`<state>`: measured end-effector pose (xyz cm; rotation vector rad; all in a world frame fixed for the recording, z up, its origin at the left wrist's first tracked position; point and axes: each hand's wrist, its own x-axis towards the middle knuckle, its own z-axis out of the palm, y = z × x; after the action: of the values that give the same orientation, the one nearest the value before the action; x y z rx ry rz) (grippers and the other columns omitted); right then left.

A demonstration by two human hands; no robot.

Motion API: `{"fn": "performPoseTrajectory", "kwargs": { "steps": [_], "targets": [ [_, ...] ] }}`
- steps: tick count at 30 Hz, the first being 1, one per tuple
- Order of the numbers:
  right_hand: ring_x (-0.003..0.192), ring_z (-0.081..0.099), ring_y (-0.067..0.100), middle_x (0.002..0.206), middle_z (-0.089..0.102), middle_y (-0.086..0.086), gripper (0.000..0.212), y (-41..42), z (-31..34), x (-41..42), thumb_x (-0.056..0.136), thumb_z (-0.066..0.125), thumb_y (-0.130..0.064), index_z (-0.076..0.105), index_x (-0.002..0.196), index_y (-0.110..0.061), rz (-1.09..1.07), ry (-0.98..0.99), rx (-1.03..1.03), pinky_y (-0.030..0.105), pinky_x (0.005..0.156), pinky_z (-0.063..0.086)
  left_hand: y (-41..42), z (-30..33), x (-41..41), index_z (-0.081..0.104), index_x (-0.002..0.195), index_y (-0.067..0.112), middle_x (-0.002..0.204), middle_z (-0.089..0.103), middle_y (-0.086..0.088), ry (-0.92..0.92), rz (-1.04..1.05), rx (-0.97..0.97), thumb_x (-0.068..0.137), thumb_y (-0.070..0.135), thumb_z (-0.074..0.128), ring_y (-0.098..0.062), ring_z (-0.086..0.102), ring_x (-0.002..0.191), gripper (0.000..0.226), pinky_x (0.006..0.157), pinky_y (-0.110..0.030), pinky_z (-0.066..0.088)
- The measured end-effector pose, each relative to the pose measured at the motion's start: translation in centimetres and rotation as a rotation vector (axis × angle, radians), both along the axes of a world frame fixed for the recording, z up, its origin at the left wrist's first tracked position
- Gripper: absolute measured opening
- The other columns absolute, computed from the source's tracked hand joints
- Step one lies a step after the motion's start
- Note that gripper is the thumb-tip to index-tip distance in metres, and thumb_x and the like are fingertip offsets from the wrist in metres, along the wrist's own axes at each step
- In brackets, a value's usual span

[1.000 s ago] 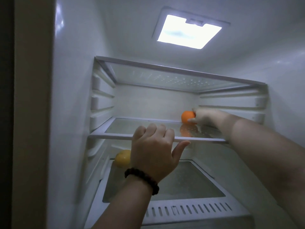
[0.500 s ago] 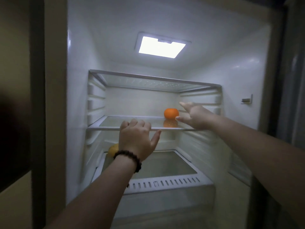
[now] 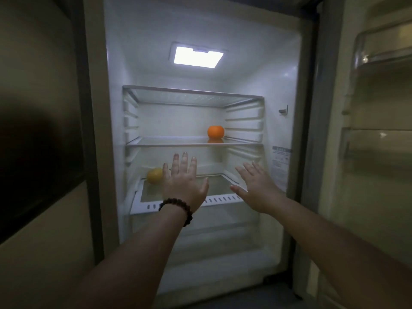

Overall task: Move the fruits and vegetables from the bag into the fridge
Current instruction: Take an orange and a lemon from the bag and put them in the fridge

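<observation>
Both empty hands (image 3: 219,186) spread before the orange (image 3: 215,131) in the fridge (image 3: 278,85).

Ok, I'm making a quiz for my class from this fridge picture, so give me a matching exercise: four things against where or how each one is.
Column 1:
1. orange
2. yellow fruit
3. left hand
4. fridge light

Column 2:
A. low glass shelf, left side
B. lit, on the ceiling
C. middle glass shelf, right side
D. fingers straight, beaded bracelet on its wrist

Pairs: 1-C, 2-A, 3-D, 4-B
</observation>
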<state>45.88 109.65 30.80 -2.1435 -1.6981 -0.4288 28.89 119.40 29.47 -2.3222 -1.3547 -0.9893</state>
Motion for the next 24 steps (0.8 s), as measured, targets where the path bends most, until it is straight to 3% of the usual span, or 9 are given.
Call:
{"fn": "performPoseTrajectory", "kwargs": {
  "steps": [5,12,18,24],
  "targets": [
    [0.145,-0.010,0.018,0.159,-0.001,-0.001,0.068,-5.8,-3.1,-2.1,0.094,0.034,-0.055,0.007,0.150,-0.026,-0.005,0.039,-0.020,0.042,0.119,-0.001,-6.1,-3.7,-0.4,0.015,0.149,0.027,0.158,0.010,0.000,-0.050,-0.108,-0.045,0.091,0.058,0.031,-0.020,0.001,0.146,0.068,0.118,-0.048,0.003],
    [0.146,-0.010,0.017,0.159,0.001,0.000,0.064,-19.5,-6.8,-3.8,0.095,0.031,-0.052,0.008,0.150,-0.026,-0.074,0.056,0.077,0.044,0.119,0.001,-18.1,-7.9,-0.6,0.011,0.150,0.029,0.159,0.009,0.003,-0.078,-0.305,-0.126,0.092,0.059,0.028,-0.015,0.000,0.146,0.067,0.118,-0.042,0.002],
    [0.147,0.002,0.022,0.158,0.015,0.003,0.077,-33.9,-10.2,-4.1,0.081,0.010,-0.062,0.016,0.149,-0.027,-0.251,-0.017,0.079,0.043,0.117,0.006,-28.9,-11.3,-0.3,0.010,0.150,0.029,0.159,0.010,0.002,0.008,-0.532,-0.232,0.090,0.061,0.022,-0.016,0.002,0.146,0.070,0.118,-0.042,0.003],
    [0.146,-0.004,0.021,0.159,0.006,0.003,0.063,-49.0,-12.6,-4.3,0.095,0.029,-0.051,0.010,0.149,-0.027,-0.519,0.034,0.034,0.045,0.119,0.004,-40.9,-13.6,3.4,0.009,0.150,0.029,0.159,0.010,0.002,0.071,-0.766,-0.248,0.085,0.063,0.018,-0.017,0.003,0.146,0.074,0.118,-0.043,0.004]
  ]
}}
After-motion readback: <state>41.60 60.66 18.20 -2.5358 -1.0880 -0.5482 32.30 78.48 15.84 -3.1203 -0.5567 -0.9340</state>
